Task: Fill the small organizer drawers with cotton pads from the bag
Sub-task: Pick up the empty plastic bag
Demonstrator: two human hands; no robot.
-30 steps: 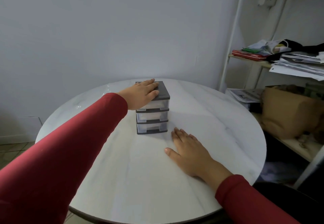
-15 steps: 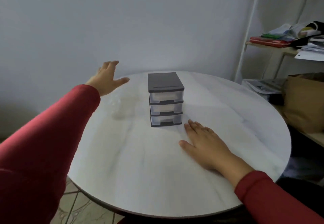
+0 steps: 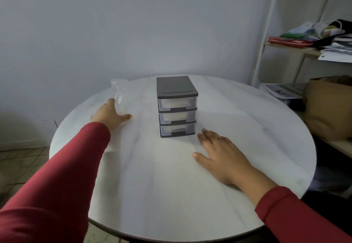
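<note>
While left hand (image 3: 111, 116) fingers grasp one bag (image 3: 120, 95), right hand (image 3: 222, 156) flat; three drawers (image 3: 177, 117).

Table (image 3: 171, 176): smooth white marble-look top, faint sheen. Organizer (image 3: 177, 107): matt grey plastic frame, translucent clear plastic drawers. Bag (image 3: 120, 92), upper left: thin glossy clear plastic, crinkled. Sleeves (image 3: 66, 176): matt red cloth.
</note>
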